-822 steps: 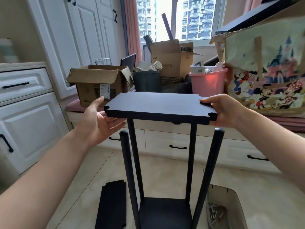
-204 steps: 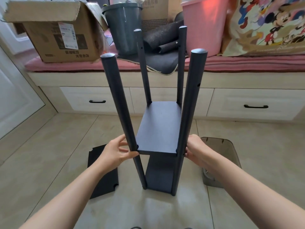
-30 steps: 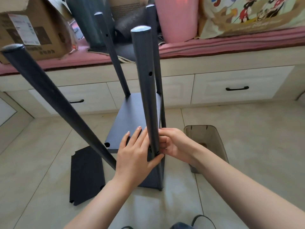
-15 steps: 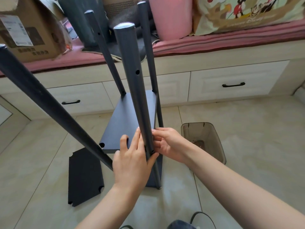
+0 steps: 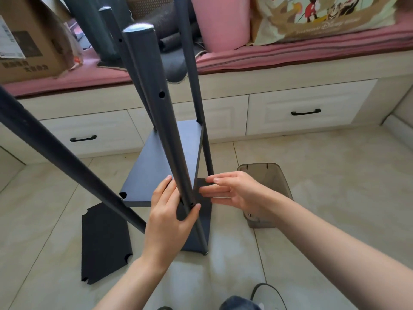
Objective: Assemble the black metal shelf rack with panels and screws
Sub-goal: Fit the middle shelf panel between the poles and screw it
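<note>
The rack stands on the floor, and the step in hand seems to be fixing the middle panel [image 5: 165,162] to the near pole [image 5: 156,108]. The left hand [image 5: 172,218] curls its grip around this pole, just below the panel's corner. The right hand [image 5: 234,191] is beside the pole with straight, spread fingers. Next, probably a screw is needed from the bin [image 5: 277,182], right of the pole.

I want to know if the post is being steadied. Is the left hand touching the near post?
Touching. The head view shows the left hand wrapped round the near post, thumb and fingers on opposite sides.
</note>
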`<state>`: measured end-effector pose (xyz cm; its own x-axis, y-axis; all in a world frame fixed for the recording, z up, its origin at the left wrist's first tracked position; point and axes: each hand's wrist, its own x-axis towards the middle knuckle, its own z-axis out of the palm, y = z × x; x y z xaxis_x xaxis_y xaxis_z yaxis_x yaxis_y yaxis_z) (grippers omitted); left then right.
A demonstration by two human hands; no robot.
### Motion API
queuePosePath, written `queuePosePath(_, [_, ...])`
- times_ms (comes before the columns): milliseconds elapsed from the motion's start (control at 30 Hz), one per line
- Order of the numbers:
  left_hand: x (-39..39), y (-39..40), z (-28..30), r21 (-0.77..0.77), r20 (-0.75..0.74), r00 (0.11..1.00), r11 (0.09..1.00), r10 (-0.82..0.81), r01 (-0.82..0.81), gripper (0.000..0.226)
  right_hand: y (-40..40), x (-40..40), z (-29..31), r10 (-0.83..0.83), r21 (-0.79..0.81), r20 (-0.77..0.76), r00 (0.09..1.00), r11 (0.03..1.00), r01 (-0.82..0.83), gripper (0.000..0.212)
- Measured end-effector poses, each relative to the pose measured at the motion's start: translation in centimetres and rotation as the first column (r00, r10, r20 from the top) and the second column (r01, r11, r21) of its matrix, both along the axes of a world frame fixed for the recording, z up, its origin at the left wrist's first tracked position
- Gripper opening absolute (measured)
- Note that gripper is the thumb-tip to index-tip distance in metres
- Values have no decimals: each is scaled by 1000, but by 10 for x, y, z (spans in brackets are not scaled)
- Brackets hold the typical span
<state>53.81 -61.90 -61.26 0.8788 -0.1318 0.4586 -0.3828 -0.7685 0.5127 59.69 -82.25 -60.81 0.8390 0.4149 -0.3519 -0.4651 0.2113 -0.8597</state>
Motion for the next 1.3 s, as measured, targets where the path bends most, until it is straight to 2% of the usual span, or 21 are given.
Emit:
queuePosePath(100, [8,12,-3,9,35,999,999,-34,34,53,-49,8,-18,-186,-192,-22,982,965,179,24])
queuePosePath(200, [14,18,-5,1,85,993,997,-76,76,42,-92,15,-41,-327,-424,9,945,854,300,23])
queuePosePath(267, [18,21,-6,-4,97,991,996,-93,94,41,-108,18,-61,-285,-585,43,957,770,256,21])
queuePosePath(367, [23,22,-8,-7,71,993,995,-95,96,52,-114,25,-95,-105,-806,106,989,573,147,20])
queuePosePath(467, [28,23,-12,4,68,994,996,-85,85,59,-106,36,-128,102,-920,73,992,391,27,19])
queuePosePath(633, [33,23,-14,24,92,991,996,-93,91,64,-91,52,-183,163,-962,-34,986,262,-77,23])
queuePosePath(733, [34,23,-16,35,78,994,997,-74,72,65,-85,65,-200,156,-967,-10,988,251,-49,27])
queuePosePath(933, [33,21,-15,21,66,996,998,-53,52,65,-77,79,-218,200,-977,-57,978,192,-96,34])
queuePosePath(1200, [33,21,-14,31,84,995,998,-56,53,61,-62,69,-219,229,-977,-97,969,164,-136,31])
queuePosePath(1300, [32,18,-12,16,88,995,999,-50,48,56,-49,51,-218,303,-968,-140,943,156,-194,19])
